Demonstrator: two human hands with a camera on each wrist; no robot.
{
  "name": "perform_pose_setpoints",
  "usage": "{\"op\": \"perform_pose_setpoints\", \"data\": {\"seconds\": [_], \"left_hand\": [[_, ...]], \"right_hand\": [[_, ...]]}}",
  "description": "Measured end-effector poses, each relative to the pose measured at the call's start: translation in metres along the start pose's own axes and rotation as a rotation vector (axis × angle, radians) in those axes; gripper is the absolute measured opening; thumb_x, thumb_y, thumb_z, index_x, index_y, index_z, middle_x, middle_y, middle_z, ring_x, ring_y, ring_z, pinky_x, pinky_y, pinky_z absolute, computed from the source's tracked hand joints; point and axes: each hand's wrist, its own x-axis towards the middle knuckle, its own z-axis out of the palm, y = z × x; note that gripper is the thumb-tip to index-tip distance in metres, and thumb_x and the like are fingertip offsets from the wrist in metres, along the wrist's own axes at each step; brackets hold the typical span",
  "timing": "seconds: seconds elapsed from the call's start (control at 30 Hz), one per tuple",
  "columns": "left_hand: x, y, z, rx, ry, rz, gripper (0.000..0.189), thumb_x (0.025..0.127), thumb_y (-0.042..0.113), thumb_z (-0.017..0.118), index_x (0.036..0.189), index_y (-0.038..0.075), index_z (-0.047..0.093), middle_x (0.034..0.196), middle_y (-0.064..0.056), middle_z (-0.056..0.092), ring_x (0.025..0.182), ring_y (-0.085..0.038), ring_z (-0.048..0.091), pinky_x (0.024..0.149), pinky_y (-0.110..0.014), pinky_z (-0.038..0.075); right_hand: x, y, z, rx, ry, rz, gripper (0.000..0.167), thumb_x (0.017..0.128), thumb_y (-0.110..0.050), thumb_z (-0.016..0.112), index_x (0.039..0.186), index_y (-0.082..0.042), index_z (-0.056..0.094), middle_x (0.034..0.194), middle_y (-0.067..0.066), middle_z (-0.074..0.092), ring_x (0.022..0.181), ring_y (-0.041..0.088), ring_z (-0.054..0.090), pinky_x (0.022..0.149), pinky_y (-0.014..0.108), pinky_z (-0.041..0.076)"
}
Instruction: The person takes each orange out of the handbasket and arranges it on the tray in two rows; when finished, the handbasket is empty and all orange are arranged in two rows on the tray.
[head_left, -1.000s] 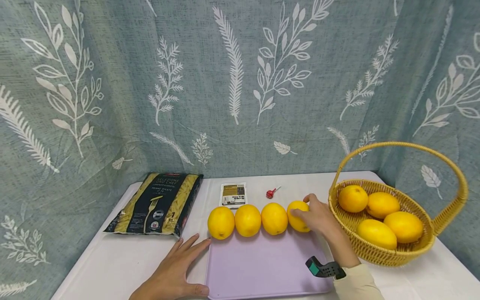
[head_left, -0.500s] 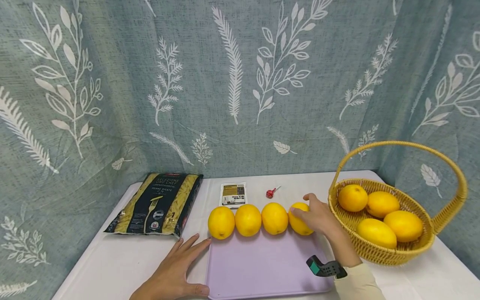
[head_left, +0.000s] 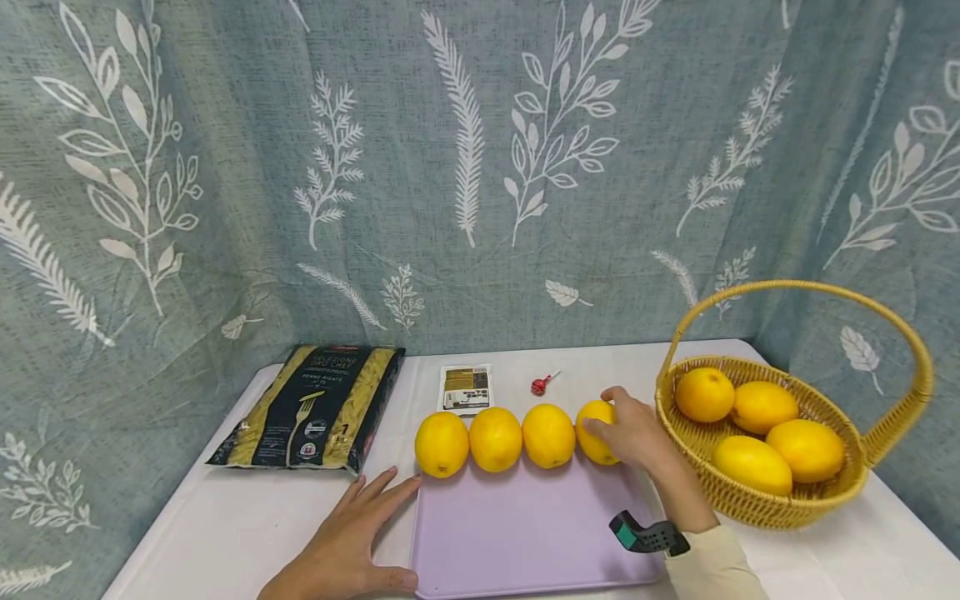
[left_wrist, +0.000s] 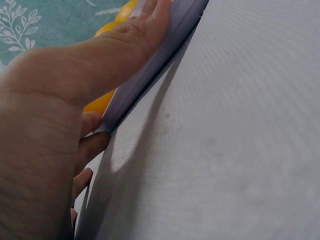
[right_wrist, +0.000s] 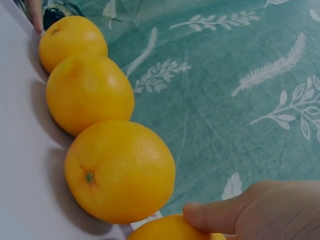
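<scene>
My right hand [head_left: 633, 429] grips the rightmost orange [head_left: 596, 433], thumb on its near side and fingers behind it. That orange sits at the far right of a lilac tray [head_left: 532, 533]. To its left, three more oranges [head_left: 495, 439] form a row along the tray's far edge; the right wrist view shows them as round oranges [right_wrist: 120, 172]. My left hand [head_left: 348, 537] lies spread at the tray's left side, thumb and index fingertip at its edge. In the left wrist view, the left thumb [left_wrist: 125, 45] lies along the tray's rim [left_wrist: 145, 75].
A wicker basket [head_left: 795, 517] with a tall handle stands right, holding an orange [head_left: 705, 394] and three longer yellow fruits [head_left: 752, 465]. A penne bag [head_left: 307, 408] lies back left. A flat packet [head_left: 466, 389] and red lollipop [head_left: 539, 386] lie behind the row.
The rightmost orange shifts slightly under my right hand, which keeps its grip. The left hand, tray and other oranges stay put; the head view drifts a little.
</scene>
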Motion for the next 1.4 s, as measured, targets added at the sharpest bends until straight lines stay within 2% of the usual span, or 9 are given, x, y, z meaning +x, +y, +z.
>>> {"op": "perform_pose_setpoints", "data": {"seconds": [0.5,0.7,0.87,1.0,1.1,1.2,1.33,1.4], "left_hand": [[0.0,0.0,-0.001,0.001,-0.011,-0.008,0.112,0.064,0.073,0.08,0.156,0.022,0.041,0.16,-0.009,0.042,0.149,-0.043,0.03,0.121,-0.073,0.013],[0.0,-0.001,-0.001,0.006,0.003,0.005,0.112,0.064,0.072,0.081,0.156,0.023,0.041,0.159,-0.009,0.043,0.148,-0.043,0.031,0.12,-0.073,0.014],[0.0,0.0,-0.001,0.001,0.007,0.007,0.112,0.064,0.072,0.081,0.156,0.023,0.041,0.159,-0.011,0.042,0.148,-0.044,0.031,0.12,-0.074,0.015],[0.0,0.001,-0.001,-0.001,0.004,0.0,0.113,0.063,0.073,0.08,0.156,0.024,0.041,0.16,-0.012,0.041,0.149,-0.043,0.03,0.12,-0.073,0.014],[0.0,0.002,-0.001,-0.007,-0.006,-0.014,0.113,0.063,0.074,0.08,0.156,0.024,0.041,0.16,-0.011,0.041,0.149,-0.043,0.029,0.121,-0.072,0.012],[0.0,0.003,-0.001,-0.017,-0.016,-0.029,0.114,0.062,0.075,0.08,0.156,0.022,0.042,0.16,-0.011,0.041,0.15,-0.043,0.028,0.122,-0.072,0.01],[0.0,0.003,-0.002,-0.025,-0.024,-0.036,0.114,0.062,0.075,0.08,0.155,0.02,0.043,0.16,-0.01,0.041,0.15,-0.043,0.027,0.122,-0.071,0.01],[0.0,0.003,-0.002,-0.026,-0.024,-0.034,0.113,0.063,0.074,0.08,0.155,0.02,0.043,0.16,-0.01,0.041,0.15,-0.043,0.028,0.122,-0.071,0.01]], "right_hand": [[-0.002,-0.001,-0.004,0.037,-0.013,-0.017,0.066,0.098,-0.037,0.066,0.145,0.002,0.041,0.138,0.034,0.053,0.121,0.044,0.056,0.098,0.061,0.051],[-0.008,-0.006,-0.017,0.054,-0.024,-0.043,0.065,0.099,-0.035,0.064,0.146,0.004,0.04,0.141,0.035,0.05,0.125,0.047,0.053,0.1,0.062,0.05],[-0.013,-0.005,-0.032,0.081,-0.002,-0.065,0.063,0.1,-0.038,0.064,0.145,0.002,0.043,0.143,0.035,0.048,0.128,0.049,0.049,0.1,0.062,0.05],[-0.015,0.001,-0.044,0.128,0.048,-0.054,0.061,0.1,-0.039,0.063,0.144,0.0,0.046,0.142,0.032,0.05,0.127,0.046,0.052,0.099,0.059,0.053],[-0.016,0.006,-0.052,0.169,0.09,-0.052,0.059,0.102,-0.038,0.061,0.144,0.0,0.047,0.137,0.03,0.054,0.115,0.041,0.061,0.092,0.052,0.059],[-0.017,0.011,-0.058,0.182,0.146,-0.052,0.057,0.102,-0.04,0.06,0.142,-0.001,0.05,0.133,0.027,0.058,0.111,0.038,0.061,0.088,0.047,0.059],[-0.017,0.018,-0.064,0.171,0.247,-0.064,0.052,0.102,-0.04,0.059,0.138,-0.001,0.056,0.127,0.024,0.062,0.115,0.039,0.058,0.092,0.05,0.056],[-0.017,0.023,-0.066,0.18,0.301,-0.067,0.047,0.102,-0.036,0.06,0.133,0.0,0.059,0.123,0.023,0.064,0.112,0.039,0.06,0.092,0.051,0.055]]}}
